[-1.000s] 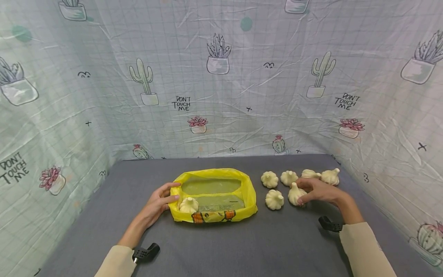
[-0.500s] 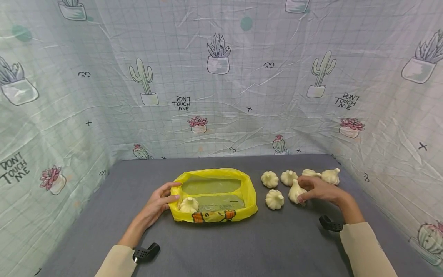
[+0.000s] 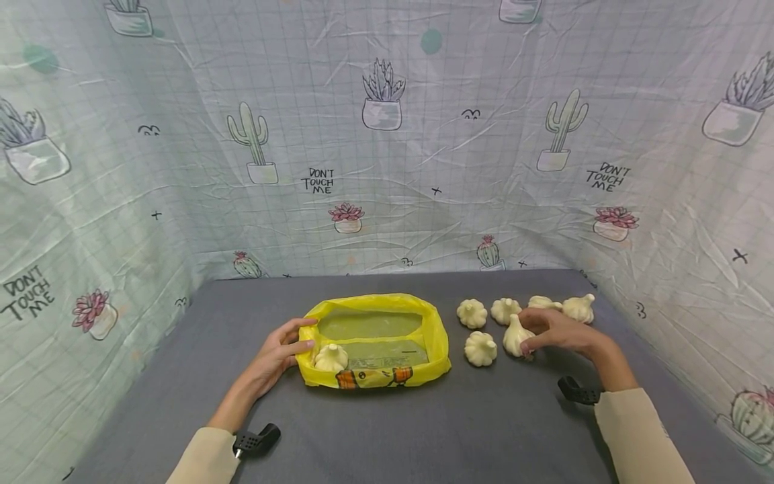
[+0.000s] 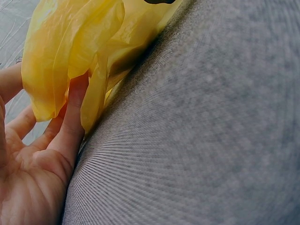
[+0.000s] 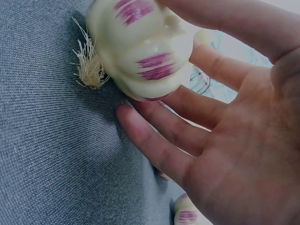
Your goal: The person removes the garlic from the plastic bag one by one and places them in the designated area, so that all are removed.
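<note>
In the head view my left hand (image 3: 275, 359) grips the left side of a yellow plastic bag (image 3: 437, 329), its mouth spread wide. The left wrist view shows fingers (image 4: 72, 117) against the bag's crinkled film (image 4: 93, 42). One garlic bulb (image 3: 330, 358) sits inside the bag at the near left corner. To the right, my right hand (image 3: 559, 333) holds another garlic bulb (image 3: 515, 338) between thumb and fingers, neck upward. Up close in the right wrist view, that held bulb (image 5: 145, 56) has purple streaks and a tuft of dry roots (image 5: 90, 68) close over the cloth.
Beside the bag stand more garlic bulbs: one in front (image 3: 480, 349), with a back row of a left bulb (image 3: 471, 313), a middle bulb (image 3: 504, 310) and a pair farther right (image 3: 578, 308). Grey cloth (image 3: 387, 437) covers the table. A printed curtain (image 3: 387, 235) encloses the back and sides.
The garlic bulb in my right hand has tilted and shifted up slightly, so its roots now show. My left hand and the bag have stayed in place.
</note>
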`<state>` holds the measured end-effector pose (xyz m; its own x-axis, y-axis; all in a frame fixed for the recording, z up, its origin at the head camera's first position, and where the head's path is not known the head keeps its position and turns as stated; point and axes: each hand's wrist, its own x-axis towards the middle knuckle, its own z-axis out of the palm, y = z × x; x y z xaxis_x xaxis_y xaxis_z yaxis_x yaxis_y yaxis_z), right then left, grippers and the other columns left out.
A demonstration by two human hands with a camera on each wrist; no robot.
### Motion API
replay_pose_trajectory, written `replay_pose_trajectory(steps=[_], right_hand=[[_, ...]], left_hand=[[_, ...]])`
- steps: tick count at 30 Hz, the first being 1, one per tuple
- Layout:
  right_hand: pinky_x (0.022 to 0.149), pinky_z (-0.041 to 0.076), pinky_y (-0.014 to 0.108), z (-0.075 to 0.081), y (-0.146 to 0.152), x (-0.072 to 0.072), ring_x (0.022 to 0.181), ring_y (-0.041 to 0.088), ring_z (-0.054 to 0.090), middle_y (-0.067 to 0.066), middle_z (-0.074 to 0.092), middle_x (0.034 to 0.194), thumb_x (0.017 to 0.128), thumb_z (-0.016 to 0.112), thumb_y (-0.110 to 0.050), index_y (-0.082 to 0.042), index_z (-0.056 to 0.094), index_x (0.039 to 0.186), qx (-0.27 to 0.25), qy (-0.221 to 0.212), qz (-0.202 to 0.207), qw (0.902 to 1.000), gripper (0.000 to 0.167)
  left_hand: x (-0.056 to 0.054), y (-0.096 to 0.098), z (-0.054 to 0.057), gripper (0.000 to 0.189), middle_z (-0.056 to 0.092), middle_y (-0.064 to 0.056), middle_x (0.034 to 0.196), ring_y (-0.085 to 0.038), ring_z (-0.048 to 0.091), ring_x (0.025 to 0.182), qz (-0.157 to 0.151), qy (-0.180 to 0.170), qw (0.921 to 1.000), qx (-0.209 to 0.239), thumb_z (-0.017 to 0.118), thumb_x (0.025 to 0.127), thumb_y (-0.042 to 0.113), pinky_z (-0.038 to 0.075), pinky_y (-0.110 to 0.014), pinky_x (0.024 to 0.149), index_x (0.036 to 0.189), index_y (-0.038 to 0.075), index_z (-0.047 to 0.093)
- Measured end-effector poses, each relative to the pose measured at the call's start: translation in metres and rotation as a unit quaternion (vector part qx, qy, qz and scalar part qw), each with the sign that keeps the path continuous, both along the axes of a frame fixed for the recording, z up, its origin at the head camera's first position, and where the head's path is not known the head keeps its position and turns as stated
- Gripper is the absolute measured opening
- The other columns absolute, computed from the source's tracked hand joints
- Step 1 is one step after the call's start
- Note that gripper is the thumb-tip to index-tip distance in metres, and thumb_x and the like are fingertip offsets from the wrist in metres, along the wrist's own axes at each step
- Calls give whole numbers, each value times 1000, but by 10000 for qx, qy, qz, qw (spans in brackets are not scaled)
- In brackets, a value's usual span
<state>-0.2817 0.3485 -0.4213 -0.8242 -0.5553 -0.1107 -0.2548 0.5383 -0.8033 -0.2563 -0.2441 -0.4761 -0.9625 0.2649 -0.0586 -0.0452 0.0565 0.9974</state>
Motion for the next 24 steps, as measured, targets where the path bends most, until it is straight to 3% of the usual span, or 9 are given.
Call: replay_pose_trajectory(steps=[11,18,24], right_hand=[[93,52,28,2,1,2,119,23,63,10,66,118,93,76,-19,-2,59,119,117,167,-86,9998,36],[100,54,47,7,1,3,131,49,56,30,59,139,95,74,-19,3,57,134,63,257,-220,9994,48],[95,56,38,12,2,4,131,49,56,30,58,141,97,72,-20,2,56,138,21,274,-320,9991,49]], left_hand=[[-1,-2,-3,62,40,-26,157,-23,63,117,-47,4,10000,59,67,100,17,61,-37,88,155,5,40],[0,-2,-3,62,40,-27,156,-22,64,116,-74,57,9999,98,67,100,16,61,-36,88,154,5,40],[0,-2,-3,62,41,-28,155,-22,64,116,-72,33,9999,106,67,100,16,61,-36,88,154,5,40]])
